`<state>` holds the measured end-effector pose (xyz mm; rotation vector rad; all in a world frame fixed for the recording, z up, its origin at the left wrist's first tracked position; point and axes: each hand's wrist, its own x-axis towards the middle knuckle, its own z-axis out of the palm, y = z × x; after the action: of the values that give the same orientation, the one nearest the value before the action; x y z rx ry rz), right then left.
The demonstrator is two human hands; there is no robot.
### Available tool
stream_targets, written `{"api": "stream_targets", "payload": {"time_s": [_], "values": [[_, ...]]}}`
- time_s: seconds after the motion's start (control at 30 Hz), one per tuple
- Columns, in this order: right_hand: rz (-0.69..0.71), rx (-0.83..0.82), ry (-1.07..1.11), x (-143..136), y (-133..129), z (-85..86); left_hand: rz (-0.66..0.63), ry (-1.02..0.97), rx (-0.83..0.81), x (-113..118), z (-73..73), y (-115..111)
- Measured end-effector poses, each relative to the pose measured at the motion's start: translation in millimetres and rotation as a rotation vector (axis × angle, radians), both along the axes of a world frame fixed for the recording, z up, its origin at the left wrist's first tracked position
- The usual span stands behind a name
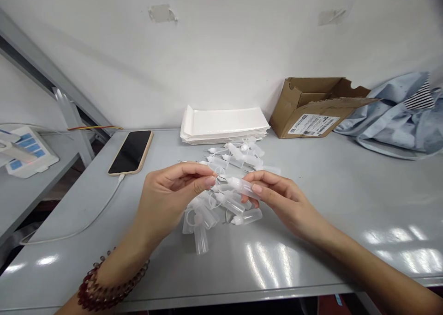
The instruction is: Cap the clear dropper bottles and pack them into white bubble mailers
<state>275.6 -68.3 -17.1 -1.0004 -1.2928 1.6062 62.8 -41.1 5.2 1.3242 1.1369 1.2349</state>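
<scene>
My right hand (277,197) grips a small translucent plastic squeeze bottle (245,187) with a white nozzle and a thin metal needle tip, between thumb and fingers. The bottle lies almost level, its needle pointing left. At the needle's end, the thumb and forefinger of my left hand (180,183) are pinched on the bottle's small tethered cap, mostly hidden by the fingertips. A thin white loop shows beside them. Below and behind both hands lies a loose pile of similar needle-tip bottles, one (247,216) near my right fingers and another (201,237) toward the front.
White flat envelopes (224,121) are stacked against the wall. Right of them stand an open cardboard box (289,112) and a crumpled light-blue cloth item (391,112). A phone (130,152) with a white charging cable (100,213) lies left on the grey table (328,204).
</scene>
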Motion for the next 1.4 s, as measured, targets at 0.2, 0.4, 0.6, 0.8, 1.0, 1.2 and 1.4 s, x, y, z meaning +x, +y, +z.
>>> {"api": "stream_targets", "payload": {"time_s": [0.2,0.4,0.6,0.8,1.0,1.2,1.4], "values": [[0.017,0.004,-0.001,-1.2,-0.1,0.6,-0.019,0.022,0.005,1.2,1.5,-1.6],[0.006,0.008,-0.014,-2.1,-1.4,0.4,-0.034,0.025,0.028,-0.3,0.7,-1.7],[0.010,0.005,-0.024,-1.7,-1.0,0.5,-0.042,0.026,0.020,0.7,1.1,-1.6],[0.007,0.012,-0.048,-3.0,0.5,2.0,-0.045,0.026,0.013,-0.2,1.7,-2.5],[-0.014,0.019,-0.090,-4.8,-1.5,8.1,-0.041,0.084,0.053,0.2,3.8,-3.5],[-0.044,0.040,-0.144,-6.8,-4.8,10.8,-0.042,0.220,0.172,2.3,4.5,-4.7],[-0.048,0.134,-0.220,-5.2,-6.3,5.2,-0.106,0.209,0.212,1.7,-1.4,-4.0]]}}
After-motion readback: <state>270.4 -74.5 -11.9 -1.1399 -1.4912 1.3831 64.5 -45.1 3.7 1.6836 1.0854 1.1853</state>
